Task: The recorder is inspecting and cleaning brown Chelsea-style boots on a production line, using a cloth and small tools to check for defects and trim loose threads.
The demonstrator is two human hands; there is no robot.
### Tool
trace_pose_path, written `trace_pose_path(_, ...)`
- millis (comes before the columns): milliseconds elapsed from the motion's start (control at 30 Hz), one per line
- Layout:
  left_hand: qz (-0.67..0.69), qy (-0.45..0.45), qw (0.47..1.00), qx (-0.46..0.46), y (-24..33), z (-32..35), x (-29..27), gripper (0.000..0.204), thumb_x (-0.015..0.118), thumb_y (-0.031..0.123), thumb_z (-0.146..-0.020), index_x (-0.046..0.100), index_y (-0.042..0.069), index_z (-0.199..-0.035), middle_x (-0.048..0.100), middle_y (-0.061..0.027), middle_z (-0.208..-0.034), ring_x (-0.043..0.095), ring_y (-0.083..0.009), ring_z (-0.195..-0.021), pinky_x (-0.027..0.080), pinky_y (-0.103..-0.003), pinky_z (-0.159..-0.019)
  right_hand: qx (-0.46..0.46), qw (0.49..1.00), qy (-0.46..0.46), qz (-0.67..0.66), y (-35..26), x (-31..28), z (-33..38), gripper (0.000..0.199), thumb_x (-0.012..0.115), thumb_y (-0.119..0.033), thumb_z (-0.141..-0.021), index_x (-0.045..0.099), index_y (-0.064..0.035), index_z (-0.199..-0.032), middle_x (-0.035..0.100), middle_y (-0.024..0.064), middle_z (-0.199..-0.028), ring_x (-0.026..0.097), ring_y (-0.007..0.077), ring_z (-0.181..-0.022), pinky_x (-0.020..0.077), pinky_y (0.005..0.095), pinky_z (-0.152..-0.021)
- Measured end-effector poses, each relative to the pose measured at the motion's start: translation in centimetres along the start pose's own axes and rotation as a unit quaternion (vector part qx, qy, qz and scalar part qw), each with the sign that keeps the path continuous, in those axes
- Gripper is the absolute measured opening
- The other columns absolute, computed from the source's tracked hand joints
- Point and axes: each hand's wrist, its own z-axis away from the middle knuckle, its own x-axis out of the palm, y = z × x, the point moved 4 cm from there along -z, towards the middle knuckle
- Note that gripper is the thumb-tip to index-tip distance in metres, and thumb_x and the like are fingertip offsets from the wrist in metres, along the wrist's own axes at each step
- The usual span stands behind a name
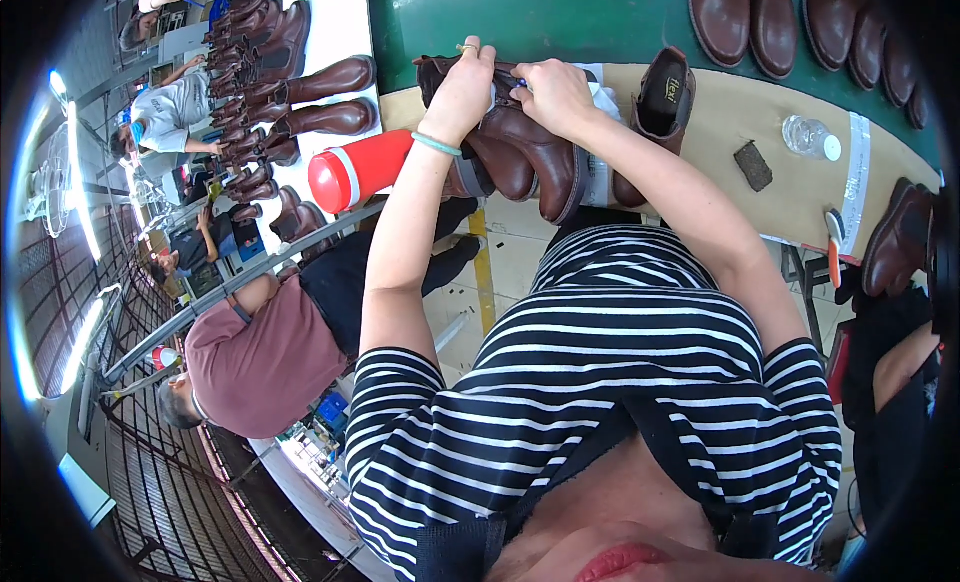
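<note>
Bench: tan worktable, upper frame.
Left hand: fingers clamped on brown boot.
Right hand: fingers pinched, seemingly at boot's top.

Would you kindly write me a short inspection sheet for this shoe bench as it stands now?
Surface: tan bench beside a green belt.
Job's things: brown boot at the bench edge, a second boot to its right.
Clutter: red flask, clear bottle, dark block.
Hands: left hand and right hand both grip the brown boot's top.
Cables: nothing seen.
Surroundings: boots on the belt, rows of boots on a white table, seated people at the left.
</note>
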Motion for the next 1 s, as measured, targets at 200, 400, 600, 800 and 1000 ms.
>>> trace_pose_path(200, 0.004, 0.013, 1.0, 0.002, 0.1, 0.1, -0.1, 0.034, 0.051, -0.012, -0.07, 0.049, -0.01, -0.104, 0.048, -0.0322, -0.113, 0.06, -0.0433, -0.096, 0.053, -0.042, -0.083, -0.008, 1.0, 0.017, -0.008, 0.1, 0.1, 0.1, 0.019, 0.066, -0.018, -0.075, 0.069, -0.0038, -0.088, 0.067, 0.0202, -0.077, 0.066, 0.0362, -0.078, 0.0515, 0.0471, -0.074)
trace_pose_path(400, 0.008, 0.047, 0.999, 0.019, -1.1, 0.1, 0.6, 0.028, 0.051, -0.011, -0.071, 0.05, -0.009, -0.099, 0.05, -0.0299, -0.107, 0.058, -0.0431, -0.094, 0.051, -0.044, -0.083, -0.004, 1.0, 0.011, -0.011, -0.1, 0.0, 0.5, 0.02, 0.068, -0.019, -0.076, 0.069, -0.0037, -0.089, 0.067, 0.0202, -0.077, 0.066, 0.0361, -0.078, 0.0516, 0.0467, -0.073)
trace_pose_path(600, 0.194, 0.125, 0.97, -0.074, -3.1, 1.3, 0.3, 0.005, 0.049, -0.007, -0.081, 0.052, -0.004, -0.084, 0.055, -0.0208, -0.091, 0.056, -0.0385, -0.081, 0.046, -0.046, -0.074, 0.014, 0.997, 0.006, -0.081, -1.0, -1.8, 3.9, 0.029, 0.07, -0.022, -0.075, 0.07, -0.004, -0.097, 0.066, 0.0225, -0.08, 0.066, 0.0365, -0.079, 0.0511, 0.0456, -0.074)
trace_pose_path(800, 0.352, 0.164, 0.908, -0.158, -0.5, 6.7, -3.2, 0.004, 0.048, -0.005, -0.088, 0.051, -0.004, -0.086, 0.056, -0.0128, -0.083, 0.067, -0.0222, -0.077, 0.053, -0.03, -0.068, 0.127, 0.902, -0.143, -0.386, -3.6, -12.3, 11.5, 0.033, 0.076, -0.019, -0.077, 0.067, -0.003, -0.105, 0.065, 0.0044, -0.075, 0.057, 0.0087, -0.053, 0.0443, 0.0245, -0.048)
trace_pose_path(1000, 0.5, 0.096, 0.825, -0.245, 3.6, 13.4, -1.5, 0.008, 0.046, -0.001, -0.091, 0.051, -0.003, -0.086, 0.061, -0.0106, -0.08, 0.066, -0.0174, -0.073, 0.052, -0.027, -0.065, 0.289, 0.922, 0.033, -0.255, 7.6, -21.3, 20.8, 0.036, 0.077, -0.018, -0.077, 0.065, -0.0035, -0.107, 0.063, 0.0048, -0.08, 0.056, 0.0093, -0.056, 0.0439, 0.0256, -0.05)
